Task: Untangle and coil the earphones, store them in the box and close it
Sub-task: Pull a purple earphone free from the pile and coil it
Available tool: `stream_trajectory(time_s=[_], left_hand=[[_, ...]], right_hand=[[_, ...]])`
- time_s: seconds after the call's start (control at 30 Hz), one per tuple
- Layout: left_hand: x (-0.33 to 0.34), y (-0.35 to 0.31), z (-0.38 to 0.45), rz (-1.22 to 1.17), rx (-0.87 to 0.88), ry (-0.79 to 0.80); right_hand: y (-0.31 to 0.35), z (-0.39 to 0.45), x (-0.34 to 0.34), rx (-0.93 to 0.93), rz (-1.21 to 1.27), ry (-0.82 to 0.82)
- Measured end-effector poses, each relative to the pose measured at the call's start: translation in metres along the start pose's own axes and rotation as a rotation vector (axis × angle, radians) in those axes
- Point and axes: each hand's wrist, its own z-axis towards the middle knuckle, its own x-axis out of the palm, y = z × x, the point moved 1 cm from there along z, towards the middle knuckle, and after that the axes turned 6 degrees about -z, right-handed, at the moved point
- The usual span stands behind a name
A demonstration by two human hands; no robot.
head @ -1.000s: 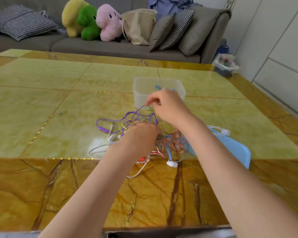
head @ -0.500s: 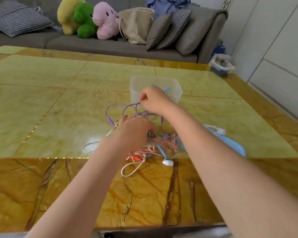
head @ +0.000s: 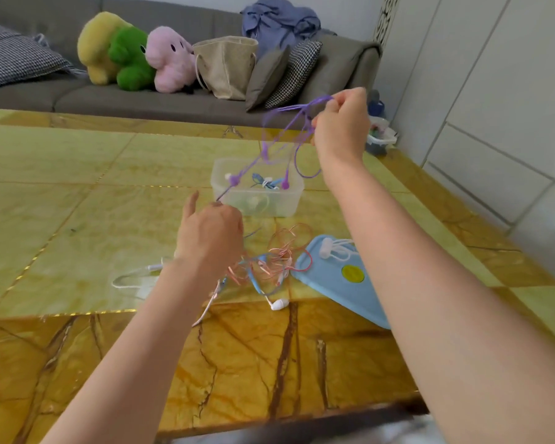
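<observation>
1. The right hand (head: 340,123) is raised above the far right part of the table (head: 77,193), fingers curled and pinching a bunch of loops of the purple earphones (head: 289,129).
2. The purple cord hangs down from that hand in loose loops; its two purple earbuds dangle in front of the clear plastic box (head: 257,190).
3. One strand of the purple cord runs down and to the left, taut, to the left hand (head: 210,235).
4. The left hand is lower and nearer, just in front of the box, its fingers curled round the end of that strand and the forefinger pointing up.
5. The clear box stands open near the middle of the table; inside lie a coiled blue earphone set (head: 265,182) and a white one, dimly seen through the wall.
6. Near the left hand, on the table, lies a tangle of pink and blue earphone cords (head: 269,264) with a white earbud (head: 277,304) at its near edge.
7. The blue lid (head: 337,283) lies flat to the right of the tangle, with white earphones (head: 334,249) on its far end and a yellow sticker on top.
8. A white cord (head: 132,278) lies to the left of the left arm.
9. Beyond the table is a grey sofa (head: 141,100) with plush toys, a woven bag and cushions.
</observation>
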Motion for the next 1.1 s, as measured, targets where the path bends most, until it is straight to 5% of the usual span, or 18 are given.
stream_trajectory(time_s=[0.27,0.43,0.6,0.83,1.1], left_hand=[[-0.005,0.018,-0.004,-0.034,-0.213,-0.041],[-0.026,-0.025,-0.003,-0.705,-0.047,-0.124],[-0.024,-0.051,0.002,-1.239,-0.023,0.06],[-0.011,-0.053,0.006,-1.23,-0.192,0.087],[-0.014,-0.054,0.007,-1.278,-0.323,0.063]], right_hand=[[0.008,-0.001,-0.042,0.067,0.178,0.166],[-0.006,-0.034,-0.057,0.08,0.122,0.428],[-0.026,-0.06,-0.069,0.096,0.069,0.576],[-0.053,-0.074,-0.075,0.282,0.28,0.662],[-0.071,-0.073,-0.079,0.152,-0.008,0.743]])
